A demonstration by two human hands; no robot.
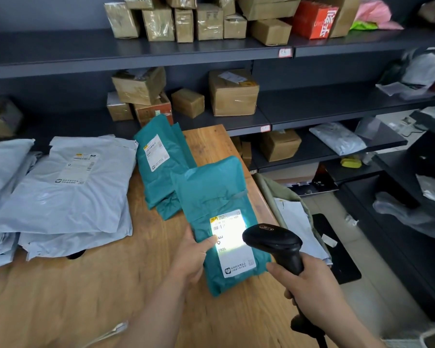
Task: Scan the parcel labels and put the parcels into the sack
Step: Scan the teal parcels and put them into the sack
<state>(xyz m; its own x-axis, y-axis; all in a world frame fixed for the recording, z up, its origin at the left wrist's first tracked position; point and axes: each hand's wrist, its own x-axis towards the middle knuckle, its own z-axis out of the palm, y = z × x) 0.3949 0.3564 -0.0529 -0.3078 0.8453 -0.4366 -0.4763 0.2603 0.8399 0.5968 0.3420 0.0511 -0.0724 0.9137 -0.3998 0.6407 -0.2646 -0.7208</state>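
Grey mailers (60, 197) stacked at L of worktop (111, 285), spare teal mailers (158, 167) mid. L hand (194, 257) holds the near teal parcel (211, 194) by its left edge, thumb on top touching the label (232, 242), fingers under. R hand (309, 290) fingers wrapped round barcode scanner (274, 242) grip, beam flooding label. Sack (286, 209) open just beside worktop's R edge. Risks: glare or thumb over barcode = misread; slick poly may slip en route to sack
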